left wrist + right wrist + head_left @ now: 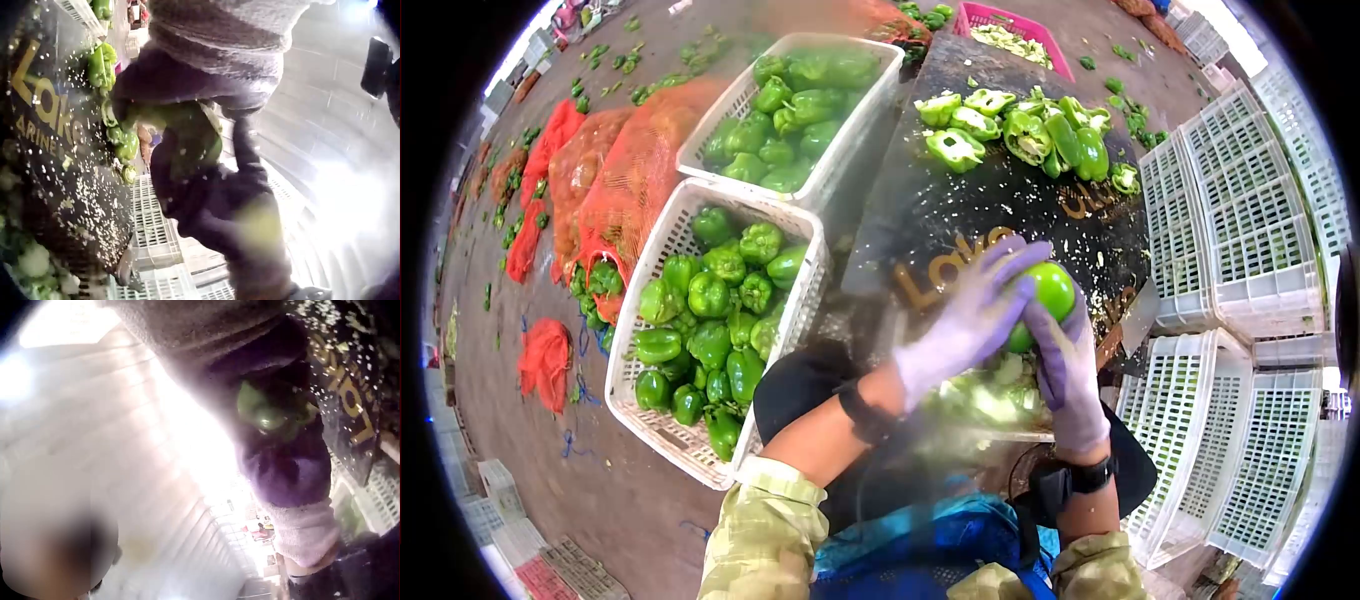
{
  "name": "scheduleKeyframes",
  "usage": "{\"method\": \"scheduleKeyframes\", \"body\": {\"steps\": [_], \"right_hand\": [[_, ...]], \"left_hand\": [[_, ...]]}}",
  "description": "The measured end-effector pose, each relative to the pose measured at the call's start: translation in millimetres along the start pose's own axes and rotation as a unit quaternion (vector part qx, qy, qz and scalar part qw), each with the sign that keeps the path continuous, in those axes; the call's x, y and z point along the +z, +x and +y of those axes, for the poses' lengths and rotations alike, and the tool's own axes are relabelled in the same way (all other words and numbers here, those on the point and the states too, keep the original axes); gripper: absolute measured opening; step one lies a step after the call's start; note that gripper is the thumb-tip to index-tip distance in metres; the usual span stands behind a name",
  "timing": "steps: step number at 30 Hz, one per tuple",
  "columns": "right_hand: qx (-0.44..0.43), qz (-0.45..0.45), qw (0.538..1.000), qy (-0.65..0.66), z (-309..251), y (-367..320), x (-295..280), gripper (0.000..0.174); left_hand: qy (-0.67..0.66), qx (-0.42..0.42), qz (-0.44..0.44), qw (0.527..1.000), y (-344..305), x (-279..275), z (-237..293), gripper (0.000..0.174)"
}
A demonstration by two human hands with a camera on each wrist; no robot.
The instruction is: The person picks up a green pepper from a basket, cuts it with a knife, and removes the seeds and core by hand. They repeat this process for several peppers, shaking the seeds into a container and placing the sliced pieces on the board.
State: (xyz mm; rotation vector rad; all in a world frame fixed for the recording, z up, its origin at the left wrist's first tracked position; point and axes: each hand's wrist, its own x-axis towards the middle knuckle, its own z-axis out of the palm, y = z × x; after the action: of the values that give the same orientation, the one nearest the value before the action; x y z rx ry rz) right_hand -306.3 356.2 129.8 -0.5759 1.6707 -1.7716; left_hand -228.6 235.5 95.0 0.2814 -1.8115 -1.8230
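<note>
Both hands wear white knit gloves with purple-coated palms and meet over the near end of the dark board [940, 215]. Between them is a whole green bell pepper [1054, 290], smooth and shiny. The left hand [968, 325] grips it from the left, fingers over its upper side. From the right and below, the right hand [1072, 375] holds it with curled fingers. In the left wrist view the bell pepper [197, 140] is shadowed and partly covered by the gloves. The right wrist view shows a small part of the bell pepper [269, 412] between purple fingers.
Cut bell peppers [1025, 130] lie at the board's far end. Two white crates hold whole peppers [720, 320] on the left. Pale scraps [990, 400] sit below the hands. Stacked white crates [1240, 200] stand close on the right. Red mesh sacks [645, 160] lie beyond the left crates.
</note>
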Motion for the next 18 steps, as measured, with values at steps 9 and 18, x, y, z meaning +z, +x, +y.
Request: {"method": "scheduleKeyframes", "body": {"steps": [9, 18], "right_hand": [[0.028, -0.142, 0.982, 0.125, 29, -16, -50, 0.067], [-0.06, 0.136, 0.923, 0.355, -9, -90, -297, 0.048]], "left_hand": [[-0.207, -0.032, -0.066, 0.976, -3, -4, -14, 0.053], [-0.41, -0.211, 0.098, 0.882, 12, -27, 0, 0.054]]}}
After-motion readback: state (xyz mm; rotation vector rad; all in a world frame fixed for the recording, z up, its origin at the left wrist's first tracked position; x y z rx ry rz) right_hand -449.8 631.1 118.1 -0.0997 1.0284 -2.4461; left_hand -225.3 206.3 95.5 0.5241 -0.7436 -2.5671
